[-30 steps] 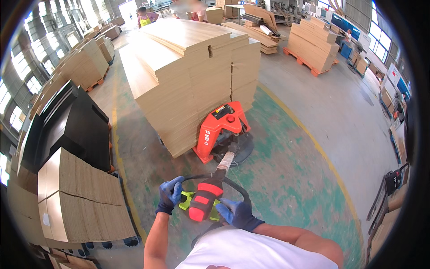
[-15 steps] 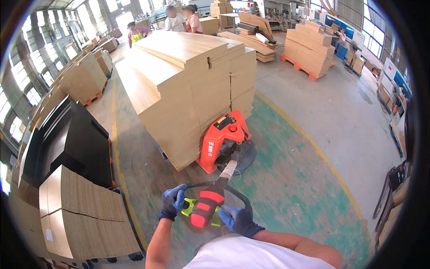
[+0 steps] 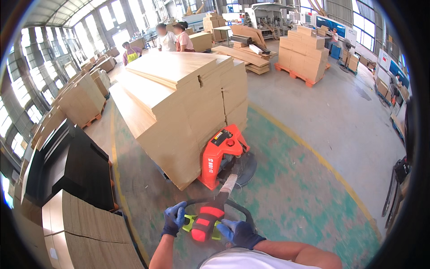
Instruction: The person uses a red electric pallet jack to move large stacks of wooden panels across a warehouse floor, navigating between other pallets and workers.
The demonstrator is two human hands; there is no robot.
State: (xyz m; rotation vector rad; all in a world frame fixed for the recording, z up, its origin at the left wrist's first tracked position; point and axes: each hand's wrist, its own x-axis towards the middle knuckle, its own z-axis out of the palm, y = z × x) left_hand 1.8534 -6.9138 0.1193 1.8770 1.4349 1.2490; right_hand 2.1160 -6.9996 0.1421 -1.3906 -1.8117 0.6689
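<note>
Both my hands wear blue gloves and hold the black looped handle (image 3: 244, 210) of an orange-red electric pallet truck (image 3: 219, 154). My left hand (image 3: 174, 219) is closed round the left side of the loop, beside a lime-green lever. My right hand (image 3: 237, 232) closes on the right side, its fingers by the other lime-green lever; part of the grip is hidden under the glove. Between them sits the red and black control head (image 3: 207, 222). In front of the truck stands a tall, stepped stack of wood-coloured boards (image 3: 192, 107), whose underside is mostly hidden.
At left are a stack of black panels (image 3: 85, 166) and a nearer stack of boards (image 3: 98, 242). A yellow floor line (image 3: 313, 154) curves along the right. Pallets of boards (image 3: 302, 58) stand far right. Several people (image 3: 166, 41) are beyond the load.
My view has tilted up slightly, so the load, truck and hands sit lower in the picture. Both hands keep their hold on the handle.
</note>
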